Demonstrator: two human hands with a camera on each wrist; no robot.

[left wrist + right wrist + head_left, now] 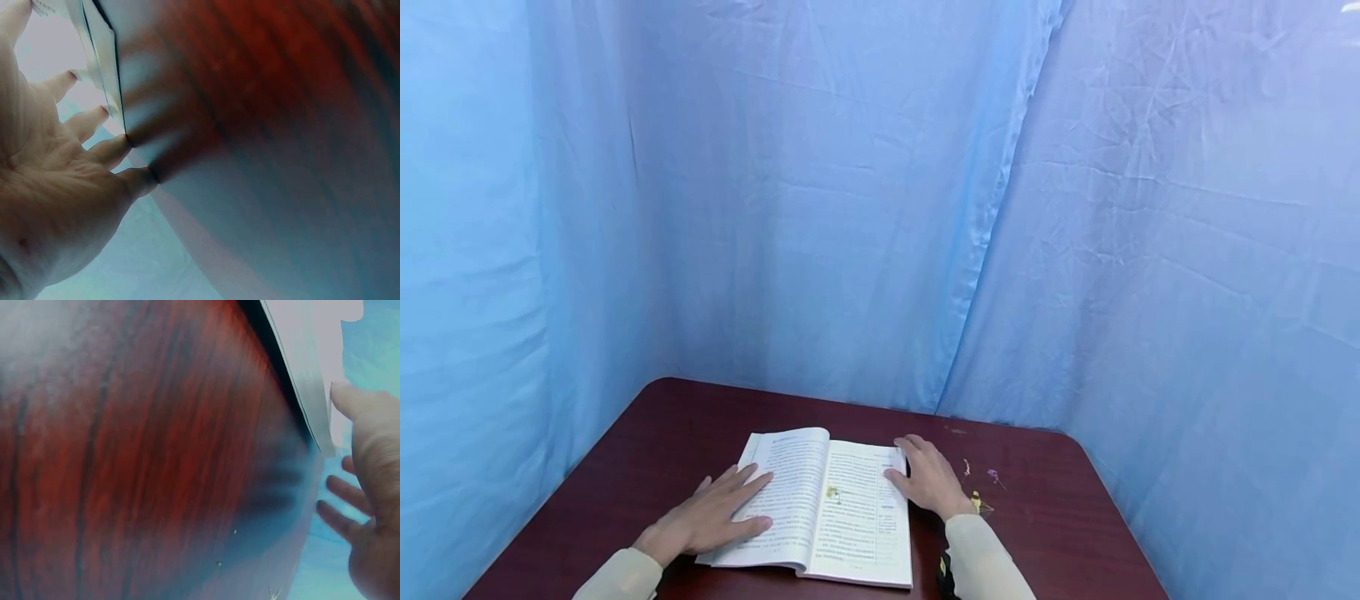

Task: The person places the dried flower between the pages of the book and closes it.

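Observation:
An open book [857, 533] lies on the table, with printed text on both pages. A small yellow pressed flower [832, 492] is on the right page near the fold. My left hand [709, 514] rests over the left page, fingers spread and fairly straight. In the left wrist view some fingertips of that hand [56, 169] reach the book's outer edge and the tabletop. My right hand [931, 477] is at the book's upper right edge, its thumb on the right page. The right wrist view shows this hand's [381, 462] other fingers loosely spread beyond the book's edge.
Right of the book, the dark red table [1045, 517] holds a purple sprig [995, 477], a small pale sprig [967, 467] and a yellow flower [976, 500] beside my right wrist. A dark object [945, 575] is partly hidden by the right sleeve. Blue curtains [850, 208] surround the table.

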